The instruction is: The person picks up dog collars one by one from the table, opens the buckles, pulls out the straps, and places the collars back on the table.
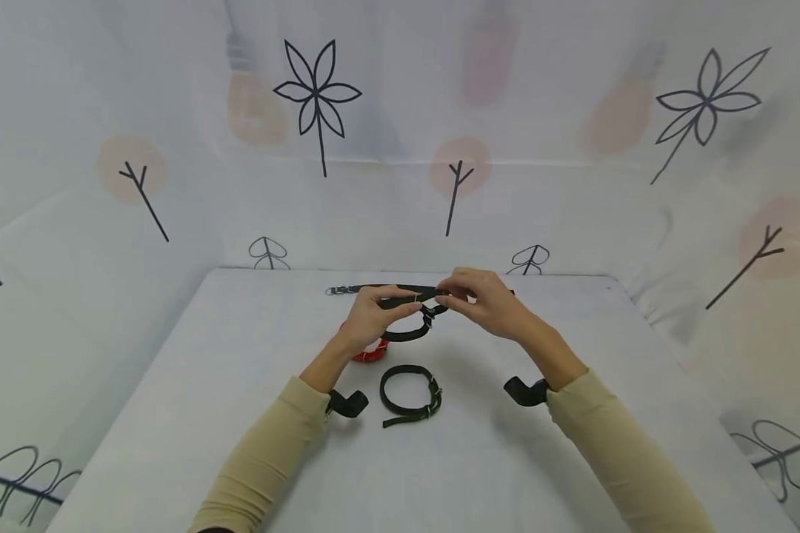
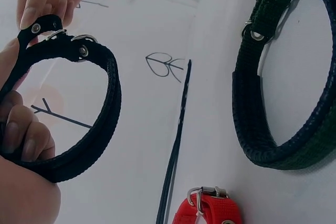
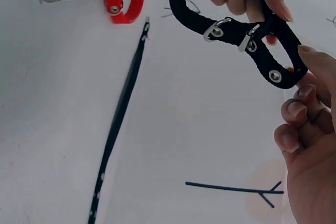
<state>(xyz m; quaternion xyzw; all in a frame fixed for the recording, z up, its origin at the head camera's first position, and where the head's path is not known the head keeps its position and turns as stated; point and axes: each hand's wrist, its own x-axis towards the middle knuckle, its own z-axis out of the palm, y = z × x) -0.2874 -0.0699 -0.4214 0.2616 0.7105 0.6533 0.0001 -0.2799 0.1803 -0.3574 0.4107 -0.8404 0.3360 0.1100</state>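
A black dog collar (image 1: 405,337) with a metal buckle, a D-ring and eyelets hangs in a loop above the table, held between both hands. My left hand (image 1: 368,320) grips its band, the thumb on one side and fingers curled inside the loop. With thumb and fingertips, my right hand (image 1: 490,302) pinches the strap near its free end. In the right wrist view, the black strap (image 3: 191,19) passes through the buckle and its tail bends back into a small loop at the right fingertips. Part of the band is hidden behind the left fingers.
A dark green buckled collar (image 1: 407,411) lies in a ring on the white table (image 1: 480,474), nearer the body. Behind the left hand is a red collar (image 1: 372,355), partly covered. A long dark strap (image 1: 353,289) lies flat along the back, with metal fittings at its left end.
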